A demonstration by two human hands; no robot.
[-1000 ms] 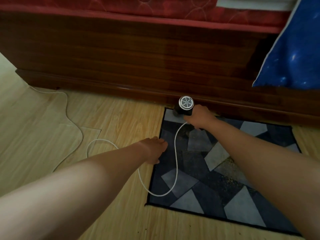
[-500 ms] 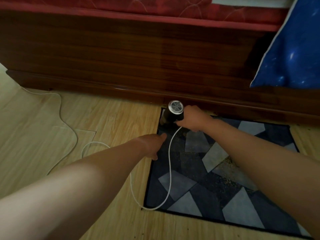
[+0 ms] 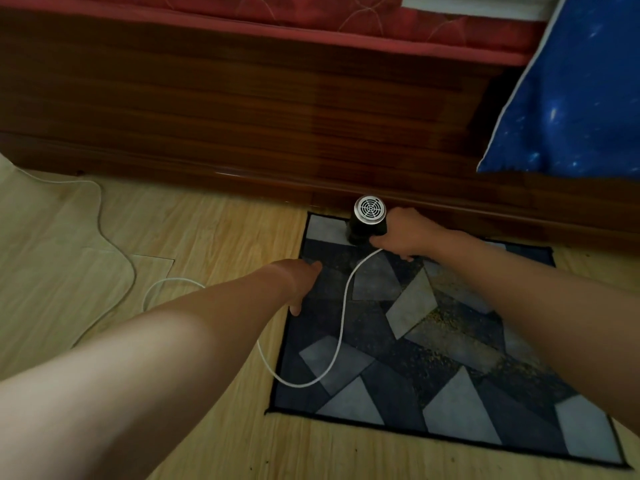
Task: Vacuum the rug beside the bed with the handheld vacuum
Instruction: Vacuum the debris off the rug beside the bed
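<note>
The handheld vacuum (image 3: pixel 367 225) is gripped by the right hand (image 3: pixel 405 233), fingers curled round it, at the far left corner of the rug (image 3: pixel 450 375), just beside the bed frame (image 3: pixel 242 116). The left hand (image 3: pixel 301 278) is pressed on the rug's left edge, fingers extended, nothing held. A white cord (image 3: pixel 341 323) is looped across the rug.

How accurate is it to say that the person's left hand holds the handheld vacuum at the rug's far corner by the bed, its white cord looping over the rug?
Wrong hand: the head view shows the right hand gripping the handheld vacuum; the left hand rests on the left edge of the rug. The rest stands: far corner by the bed, white cord looping over it.
</note>
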